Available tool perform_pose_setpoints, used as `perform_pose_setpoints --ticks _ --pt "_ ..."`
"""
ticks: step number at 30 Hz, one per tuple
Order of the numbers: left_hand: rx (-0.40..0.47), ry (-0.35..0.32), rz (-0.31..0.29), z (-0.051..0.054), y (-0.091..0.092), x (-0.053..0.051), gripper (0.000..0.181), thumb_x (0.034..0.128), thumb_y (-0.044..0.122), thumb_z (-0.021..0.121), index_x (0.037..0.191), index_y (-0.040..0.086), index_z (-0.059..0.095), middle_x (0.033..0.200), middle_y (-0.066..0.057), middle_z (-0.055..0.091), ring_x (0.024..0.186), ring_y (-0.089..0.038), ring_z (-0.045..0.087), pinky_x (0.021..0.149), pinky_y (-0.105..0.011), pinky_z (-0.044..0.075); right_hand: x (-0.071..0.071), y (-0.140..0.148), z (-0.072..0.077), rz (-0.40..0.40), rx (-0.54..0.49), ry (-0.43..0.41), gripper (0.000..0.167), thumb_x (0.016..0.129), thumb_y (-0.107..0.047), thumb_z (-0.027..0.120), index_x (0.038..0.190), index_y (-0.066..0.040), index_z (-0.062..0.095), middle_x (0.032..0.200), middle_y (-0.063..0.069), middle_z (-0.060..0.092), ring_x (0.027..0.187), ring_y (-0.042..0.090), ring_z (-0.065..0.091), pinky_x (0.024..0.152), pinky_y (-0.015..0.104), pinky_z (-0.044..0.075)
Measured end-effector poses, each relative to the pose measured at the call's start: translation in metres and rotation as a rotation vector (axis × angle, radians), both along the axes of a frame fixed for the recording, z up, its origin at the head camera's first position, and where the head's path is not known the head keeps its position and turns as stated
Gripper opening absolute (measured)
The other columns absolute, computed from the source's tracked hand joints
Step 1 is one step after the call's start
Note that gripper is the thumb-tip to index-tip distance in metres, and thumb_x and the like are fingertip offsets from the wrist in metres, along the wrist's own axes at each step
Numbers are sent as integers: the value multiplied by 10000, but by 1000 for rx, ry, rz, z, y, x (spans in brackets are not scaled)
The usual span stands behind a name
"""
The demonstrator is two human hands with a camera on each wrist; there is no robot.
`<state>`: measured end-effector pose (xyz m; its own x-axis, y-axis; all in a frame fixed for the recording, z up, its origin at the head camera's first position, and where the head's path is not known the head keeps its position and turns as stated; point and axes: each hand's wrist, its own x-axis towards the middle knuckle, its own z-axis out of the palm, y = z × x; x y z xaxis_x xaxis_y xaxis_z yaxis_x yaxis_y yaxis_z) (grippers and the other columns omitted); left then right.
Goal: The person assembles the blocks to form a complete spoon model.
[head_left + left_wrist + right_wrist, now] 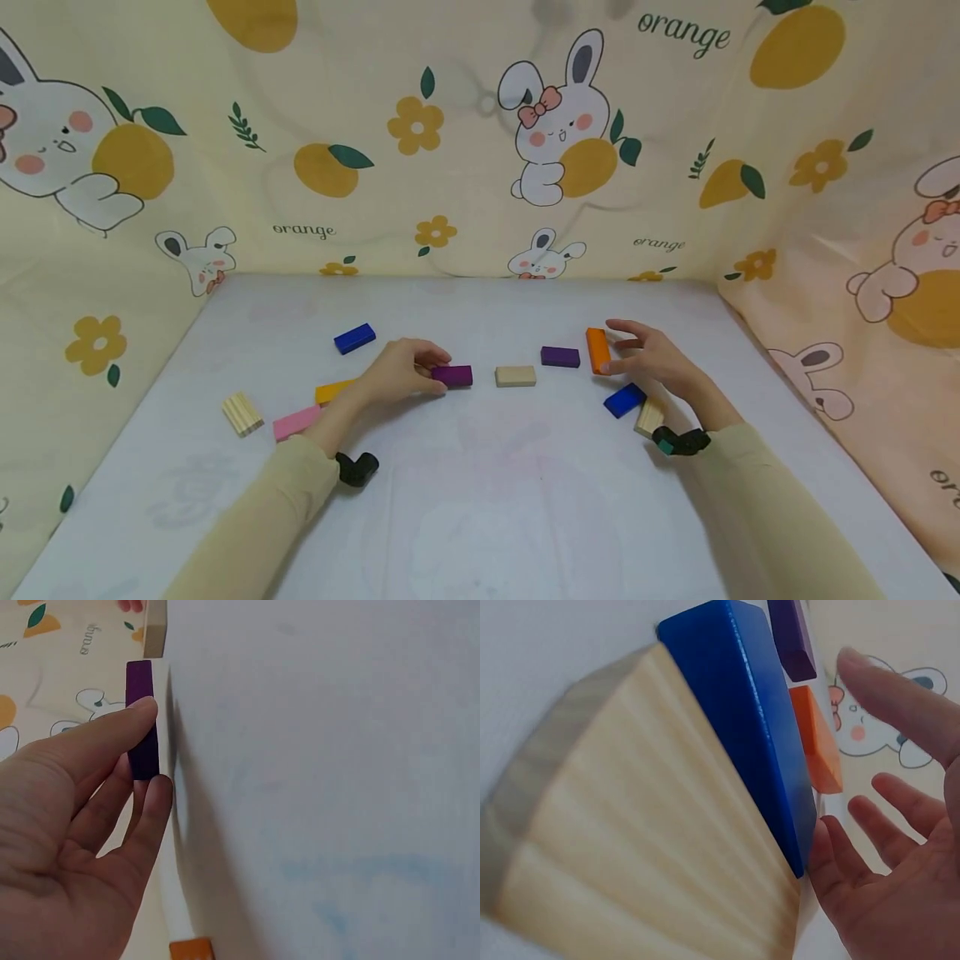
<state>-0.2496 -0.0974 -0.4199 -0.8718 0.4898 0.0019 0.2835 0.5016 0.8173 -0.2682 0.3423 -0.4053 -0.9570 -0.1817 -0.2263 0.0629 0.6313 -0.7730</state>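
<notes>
My left hand (401,371) pinches a purple wooden block (453,377) between thumb and fingers. In the left wrist view the thumb lies across that purple block (141,720), held with its long side upright in the picture. My right hand (656,358) is spread beside an orange block (597,350); the right wrist view shows the fingers apart from the orange block (817,742) and nothing in them. Between the hands lie a natural wood block (515,377) and a second purple block (560,357).
Near my right wrist are a blue block (624,401) and a ridged wood block (650,417). On the left lie another blue block (355,338), a yellow block (332,392), a pink block (296,423) and a ridged wood piece (242,415). A printed curtain (465,183) borders the white table (480,517).
</notes>
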Motion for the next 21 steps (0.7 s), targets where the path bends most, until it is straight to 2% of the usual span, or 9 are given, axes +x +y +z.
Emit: perform_pose_setpoints --ticks 4,9,15,21 --pt "-27 4 -12 -2 5 -1 411 815 134 825 1195 65 681 1085 -1 676 952 -165 613 884 -301 509 -5 1 -4 19 37 3 945 756 -267 864 1531 -153 335 1512 182 345 1318 413 377 1035 615 328" --pt "-37 -5 -13 -2 6 0 409 809 120 828 1187 71 681 1080 -9 676 957 -177 611 899 -315 503 -6 1 -6 49 72 10 956 729 -218 876 1522 -140 346 1501 184 362 1320 427 373 1039 641 297" --pt "-3 -66 9 -3 2 2 451 813 81 818 1229 64 647 1152 -23 657 1035 -173 621 927 -316 494 -7 -2 -7 80 104 10 917 749 -159 851 1516 -135 350 1485 196 373 1306 433 381 1034 631 315" --pt "65 -93 40 -6 0 5 463 828 53 797 1258 53 627 1198 -45 650 1096 -193 615 952 -325 478 -10 -3 -7 70 134 7 915 741 -122 845 1513 -139 355 1473 207 373 1292 436 385 1017 625 345"
